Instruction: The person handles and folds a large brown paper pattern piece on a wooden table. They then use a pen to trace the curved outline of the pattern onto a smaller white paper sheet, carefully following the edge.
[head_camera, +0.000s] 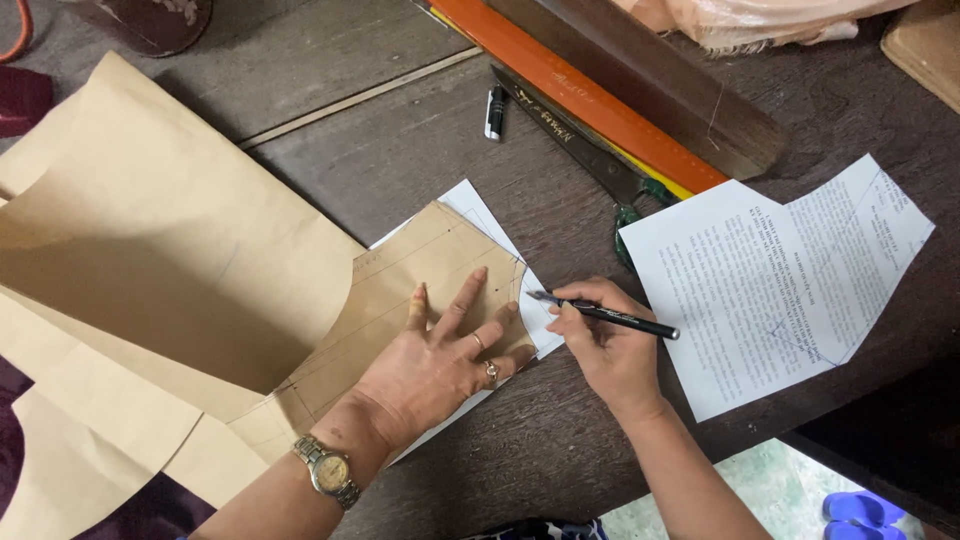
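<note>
Head camera view: near the desk's (420, 150) front edge, the left hand (440, 365) lies flat with fingers spread, pinning a brown paper pattern piece (420, 270) over a white sheet (470, 205). The right hand (605, 345) has its fingers closed around a black pen (610, 315), tip at the pattern's right edge. The paper looks light, thin and easily creased or shifted, best held down flat near the traced edge. Scissors (585, 150), rulers (590, 100) and a printed sheet (770, 280) lie toward the far right.

A dark, worn wooden table (420, 140) stands over pale green patterned floor (760, 490), evenly lit.
</note>
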